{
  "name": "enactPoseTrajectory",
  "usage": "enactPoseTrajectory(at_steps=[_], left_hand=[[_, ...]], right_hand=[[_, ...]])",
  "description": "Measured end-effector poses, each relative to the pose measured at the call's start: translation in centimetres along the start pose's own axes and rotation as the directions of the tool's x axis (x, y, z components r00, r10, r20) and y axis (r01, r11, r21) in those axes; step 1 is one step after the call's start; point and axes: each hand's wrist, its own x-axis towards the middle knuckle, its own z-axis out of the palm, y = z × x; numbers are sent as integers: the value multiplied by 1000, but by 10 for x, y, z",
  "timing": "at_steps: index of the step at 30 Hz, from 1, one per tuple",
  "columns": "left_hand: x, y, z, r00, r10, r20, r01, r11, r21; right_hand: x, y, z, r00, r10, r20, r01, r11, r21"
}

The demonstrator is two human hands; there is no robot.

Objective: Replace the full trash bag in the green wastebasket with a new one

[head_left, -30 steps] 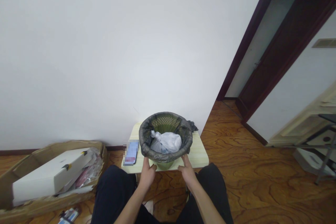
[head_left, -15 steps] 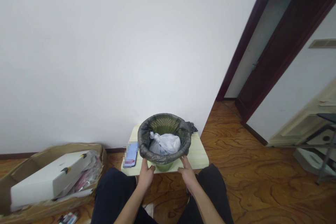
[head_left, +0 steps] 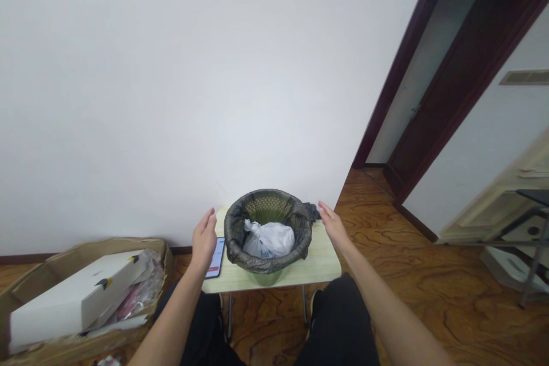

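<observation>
A green waste basket (head_left: 266, 277) lined with a dark bin bag (head_left: 266, 262) stands on a small pale table (head_left: 319, 266). A tied white plastic bag (head_left: 270, 239) lies inside it. My left hand (head_left: 204, 238) hovers left of the basket's rim, fingers stretched out, holding nothing. My right hand (head_left: 331, 225) hovers right of the rim, fingers out, near a crumpled dark bag (head_left: 312, 208) at the table's back. Neither hand touches the basket.
A phone (head_left: 215, 258) lies on the table's left side, partly behind my left hand. A cardboard box (head_left: 51, 303) with a white carton stands on the wooden floor at left. A white wall is behind; a dark doorway (head_left: 446, 80) opens at right.
Both hands have left the front of the basket's rim and moved outward and up to its left and right sides, fingers spread.
</observation>
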Motion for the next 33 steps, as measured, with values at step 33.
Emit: enactPoseTrajectory(at_steps=[33], left_hand=[[65,25,60,662,-162,732,501,821,-272]], right_hand=[[78,-13,69,870,-16,494,91,988,-128]])
